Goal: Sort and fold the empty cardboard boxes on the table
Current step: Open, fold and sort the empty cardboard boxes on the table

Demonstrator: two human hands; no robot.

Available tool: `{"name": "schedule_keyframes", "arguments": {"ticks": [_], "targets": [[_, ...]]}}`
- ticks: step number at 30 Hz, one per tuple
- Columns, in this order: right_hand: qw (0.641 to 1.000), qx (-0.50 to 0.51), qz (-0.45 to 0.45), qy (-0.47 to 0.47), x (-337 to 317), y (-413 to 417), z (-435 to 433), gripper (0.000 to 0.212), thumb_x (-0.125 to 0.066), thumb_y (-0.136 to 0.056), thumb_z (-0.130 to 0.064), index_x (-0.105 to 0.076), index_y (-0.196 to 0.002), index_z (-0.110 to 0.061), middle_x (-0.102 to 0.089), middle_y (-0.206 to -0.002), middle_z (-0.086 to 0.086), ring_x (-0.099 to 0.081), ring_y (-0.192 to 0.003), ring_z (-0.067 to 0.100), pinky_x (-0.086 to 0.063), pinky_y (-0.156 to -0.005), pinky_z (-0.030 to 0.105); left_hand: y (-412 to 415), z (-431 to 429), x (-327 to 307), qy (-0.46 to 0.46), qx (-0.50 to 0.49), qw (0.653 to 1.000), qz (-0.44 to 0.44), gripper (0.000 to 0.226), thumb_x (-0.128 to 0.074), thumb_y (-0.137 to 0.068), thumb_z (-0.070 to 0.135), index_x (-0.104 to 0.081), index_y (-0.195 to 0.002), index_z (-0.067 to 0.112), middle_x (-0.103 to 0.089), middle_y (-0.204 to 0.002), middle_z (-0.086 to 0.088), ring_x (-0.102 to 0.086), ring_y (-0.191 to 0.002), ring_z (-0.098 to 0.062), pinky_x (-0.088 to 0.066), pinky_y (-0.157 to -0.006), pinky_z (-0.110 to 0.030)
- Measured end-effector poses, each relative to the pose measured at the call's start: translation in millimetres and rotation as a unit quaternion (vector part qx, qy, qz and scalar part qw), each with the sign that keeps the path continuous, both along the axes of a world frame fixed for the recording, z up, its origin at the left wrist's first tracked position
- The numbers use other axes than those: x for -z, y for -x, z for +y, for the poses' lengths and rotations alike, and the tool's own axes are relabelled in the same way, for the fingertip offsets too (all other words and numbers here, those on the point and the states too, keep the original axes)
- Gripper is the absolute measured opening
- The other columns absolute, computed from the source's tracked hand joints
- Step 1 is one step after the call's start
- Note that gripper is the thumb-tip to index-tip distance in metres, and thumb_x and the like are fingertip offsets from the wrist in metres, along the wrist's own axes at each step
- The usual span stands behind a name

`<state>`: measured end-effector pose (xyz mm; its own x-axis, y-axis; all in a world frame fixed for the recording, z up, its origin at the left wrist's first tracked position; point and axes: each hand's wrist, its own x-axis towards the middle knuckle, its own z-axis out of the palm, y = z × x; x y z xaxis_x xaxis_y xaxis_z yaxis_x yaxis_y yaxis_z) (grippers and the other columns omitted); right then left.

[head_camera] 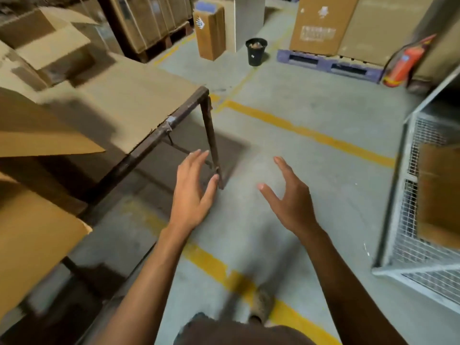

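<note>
A metal-framed table (174, 118) topped with brown cardboard stands at the left. On its far end sits an open cardboard box (49, 46) with raised flaps. Flat cardboard pieces (37, 130) and another sheet (32, 235) jut out at the near left. My left hand (191, 192) hovers empty with fingers extended, just right of the table's corner leg. My right hand (288, 197) hangs over the concrete floor, fingers spread and relaxed, holding nothing.
A wire mesh cage (408, 240) holding a cardboard sheet (438, 192) stands at the right. Farther off are a black bin (256, 52), a tall narrow box (209, 33), large cartons on a blue pallet (331, 63) and a red fire extinguisher (403, 63). Yellow lines cross the floor.
</note>
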<state>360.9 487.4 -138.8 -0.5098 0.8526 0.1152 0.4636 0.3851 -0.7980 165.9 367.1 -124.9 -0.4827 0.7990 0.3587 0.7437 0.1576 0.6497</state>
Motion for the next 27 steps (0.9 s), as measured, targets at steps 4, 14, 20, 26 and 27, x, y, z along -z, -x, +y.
{"name": "schedule_keyframes", "arguments": {"ticks": [4, 14, 20, 26, 27], "targets": [[0.996, 0.019, -0.082, -0.002, 34.7, -16.9, 33.7, 0.076, -0.069, -0.089, -0.045, -0.036, -0.153, -0.022, -0.025, -0.164, 0.008, -0.024, -0.150, 0.022, -0.024, -0.117, 0.030, -12.5, 43.7, 36.2, 0.063, 0.033, 0.997, 0.015, 0.052, -0.051, -0.097, 0.037, -0.051, -0.139, 0.007, -0.046, -0.144, -0.015, -0.039, -0.138, -0.030, -0.031, -0.116, -0.041], [0.991, -0.006, -0.135, -0.024, 68.3, 23.3, 169.9, 0.080, -0.065, -0.091, -0.048, -0.029, -0.156, -0.019, -0.019, -0.165, 0.011, -0.025, -0.147, 0.030, -0.033, -0.113, 0.043, 12.2, 174.0, 73.0, 0.114, 0.047, 0.992, -0.002, 0.059, -0.049, -0.096, 0.040, -0.044, -0.145, 0.009, -0.038, -0.151, -0.017, -0.032, -0.142, -0.034, -0.036, -0.111, -0.055], [0.995, -0.011, -0.102, -0.004, 56.8, 94.9, 275.9, 0.076, -0.066, -0.091, -0.047, -0.030, -0.155, -0.025, -0.021, -0.165, 0.002, -0.026, -0.147, 0.022, -0.034, -0.112, 0.041, 76.4, 271.3, 58.0, 0.054, -0.006, 0.998, -0.037, 0.056, -0.053, -0.095, 0.035, -0.045, -0.145, 0.010, -0.039, -0.152, -0.012, -0.032, -0.143, -0.028, -0.031, -0.116, -0.044], [0.997, -0.035, -0.063, -0.018, 39.2, 171.1, 377.7, 0.073, -0.068, -0.090, -0.044, -0.036, -0.153, -0.024, -0.029, -0.162, 0.002, -0.032, -0.146, 0.022, -0.032, -0.114, 0.037, 156.1, 361.9, 44.3, 0.037, -0.014, 0.999, -0.013, 0.054, -0.051, -0.096, 0.035, -0.047, -0.143, 0.008, -0.042, -0.148, -0.014, -0.035, -0.140, -0.029, -0.027, -0.117, -0.038], [0.998, -0.035, -0.058, -0.018, 37.4, 182.6, 393.6, 0.073, -0.067, -0.090, -0.046, -0.037, -0.152, -0.023, -0.031, -0.161, 0.003, -0.032, -0.146, 0.022, -0.031, -0.114, 0.035, 168.2, 374.8, 42.8, 0.038, -0.020, 0.999, -0.006, 0.053, -0.051, -0.096, 0.034, -0.048, -0.142, 0.007, -0.043, -0.147, -0.014, -0.036, -0.139, -0.030, -0.027, -0.117, -0.037]]}}
